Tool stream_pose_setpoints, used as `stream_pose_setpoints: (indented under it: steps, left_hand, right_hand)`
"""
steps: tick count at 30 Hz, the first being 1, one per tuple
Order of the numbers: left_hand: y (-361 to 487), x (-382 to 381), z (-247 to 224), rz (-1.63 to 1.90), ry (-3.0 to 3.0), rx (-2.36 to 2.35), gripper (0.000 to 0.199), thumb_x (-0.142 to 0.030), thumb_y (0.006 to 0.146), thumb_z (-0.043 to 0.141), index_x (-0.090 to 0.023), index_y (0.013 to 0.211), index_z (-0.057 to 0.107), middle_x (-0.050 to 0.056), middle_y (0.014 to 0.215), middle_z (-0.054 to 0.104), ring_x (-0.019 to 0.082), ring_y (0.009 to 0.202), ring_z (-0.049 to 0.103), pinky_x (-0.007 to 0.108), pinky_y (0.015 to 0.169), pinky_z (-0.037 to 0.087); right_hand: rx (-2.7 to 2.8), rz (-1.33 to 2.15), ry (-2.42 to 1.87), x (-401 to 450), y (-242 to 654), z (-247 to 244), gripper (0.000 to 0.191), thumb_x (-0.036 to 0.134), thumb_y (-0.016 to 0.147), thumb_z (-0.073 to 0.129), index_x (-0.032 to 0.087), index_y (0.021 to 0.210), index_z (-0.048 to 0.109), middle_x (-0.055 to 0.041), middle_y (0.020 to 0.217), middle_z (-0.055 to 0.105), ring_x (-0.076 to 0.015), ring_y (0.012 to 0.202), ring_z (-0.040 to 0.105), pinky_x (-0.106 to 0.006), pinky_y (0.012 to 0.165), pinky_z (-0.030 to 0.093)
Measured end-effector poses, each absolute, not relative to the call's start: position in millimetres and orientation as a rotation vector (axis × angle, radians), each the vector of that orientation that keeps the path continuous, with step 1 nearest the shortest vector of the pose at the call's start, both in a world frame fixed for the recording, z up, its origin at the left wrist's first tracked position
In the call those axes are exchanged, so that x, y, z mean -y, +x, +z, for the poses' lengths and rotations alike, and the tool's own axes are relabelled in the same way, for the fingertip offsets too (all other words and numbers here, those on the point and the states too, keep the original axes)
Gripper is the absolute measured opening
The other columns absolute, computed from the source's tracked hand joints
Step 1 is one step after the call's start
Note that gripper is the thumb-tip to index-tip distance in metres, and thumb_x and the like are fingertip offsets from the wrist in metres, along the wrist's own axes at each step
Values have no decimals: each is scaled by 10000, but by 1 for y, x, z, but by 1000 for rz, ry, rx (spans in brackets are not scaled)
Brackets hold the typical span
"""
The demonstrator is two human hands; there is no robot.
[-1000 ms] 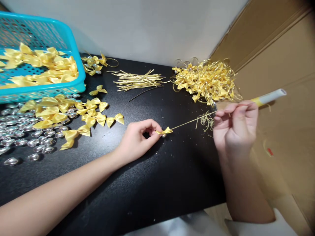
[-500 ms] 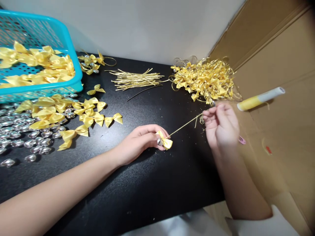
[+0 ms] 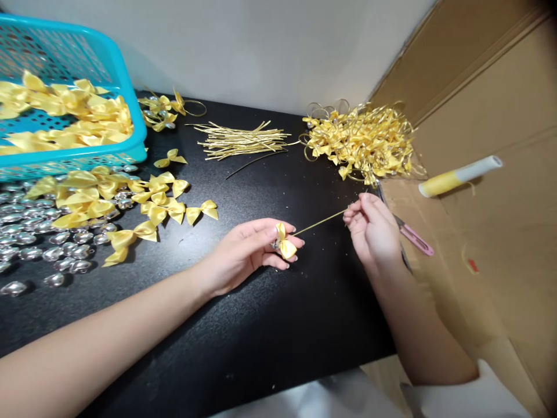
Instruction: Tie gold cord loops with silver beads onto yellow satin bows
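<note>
Near the middle of the black table, my left hand [image 3: 248,252] pinches a yellow ribbon bow [image 3: 286,244] with a small silver bead beside its knot. A thin gold tie [image 3: 322,222] stretches up and right from the bow to my right hand [image 3: 372,226], whose closed fingertips grip its far end. Several similar gold ties [image 3: 243,140] lie in a bundle beyond my hands. Loose yellow bows [image 3: 163,209] and silver beads [image 3: 65,252] are spread on the left.
A turquoise basket [image 3: 140,136] of bows stands at the back left. Looped bows [image 3: 361,139] are heaped at the back right. Cardboard [image 3: 491,232] on the right carries a yellow-white tube [image 3: 461,176] and a pink-handled tool [image 3: 415,239].
My right hand has moved left, closer to my left hand, uncovering more of the pink-handled tool. My left fingers have spread a little, and the bow has turned and risen slightly.
</note>
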State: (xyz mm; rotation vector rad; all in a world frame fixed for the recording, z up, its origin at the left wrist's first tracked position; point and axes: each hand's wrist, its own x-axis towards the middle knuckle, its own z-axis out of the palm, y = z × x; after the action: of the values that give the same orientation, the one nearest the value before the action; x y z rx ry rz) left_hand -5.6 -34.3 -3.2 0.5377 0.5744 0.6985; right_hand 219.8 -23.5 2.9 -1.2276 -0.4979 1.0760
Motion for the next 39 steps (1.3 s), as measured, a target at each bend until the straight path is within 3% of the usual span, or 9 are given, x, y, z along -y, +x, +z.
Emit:
stream_pose_setpoints:
  steps: [7, 13, 18, 24, 29, 39]
  left_hand:
    - [-5, 40, -5, 634, 687, -612, 197, -267, 718, 835, -136, 834, 745, 69, 820, 792, 92, 610, 683, 152, 556, 532]
    - [-3, 41, -4, 615, 718, -599, 124, -217, 760, 799, -125, 819, 740, 78, 806, 786, 80, 588, 639, 192, 588, 510]
    - [-3, 40, -5, 623, 714, -633, 171, -247, 731, 820, -124, 811, 733, 79, 811, 783, 100, 593, 645, 213, 585, 505]
    - [-5, 39, -4, 597, 699, -638, 239, -260, 720, 828, -137, 912, 755, 96, 950, 784, 125, 751, 687, 203, 665, 519]
    - [-5, 39, -6, 595, 688, -647, 245, -198, 733, 814, -134, 959, 746, 101, 990, 780, 134, 776, 694, 212, 679, 527]
    - [-4, 40, -4, 597, 734, -649, 176, -192, 740, 804, -131, 896, 748, 79, 890, 785, 97, 666, 659, 211, 664, 517]
  right_hand:
    - [402, 1064, -1267, 21, 224, 6, 264, 75, 948, 455, 154, 717, 556, 52, 498, 574, -44, 447, 556, -118, 464, 454]
    - [396, 1039, -1254, 18, 232, 9, 200, 174, 875, 661, 155, 707, 555, 79, 519, 544, -21, 438, 525, -101, 453, 439]
    - [399, 1049, -1211, 18, 233, 9, 190, 182, 863, 675, 161, 717, 556, 81, 540, 546, -23, 460, 545, -97, 455, 462]
    - [383, 1115, -1155, 17, 230, 6, 115, 103, 855, 652, 154, 760, 611, 38, 677, 627, -39, 647, 674, -100, 642, 582]
    - [323, 1111, -1183, 16, 230, 5, 183, 47, 886, 580, 165, 756, 628, 33, 714, 652, -39, 708, 687, -106, 687, 607]
    - [327, 1097, -1176, 13, 236, 3, 221, 67, 921, 555, 161, 723, 583, 44, 669, 614, -8, 581, 624, -55, 578, 559]
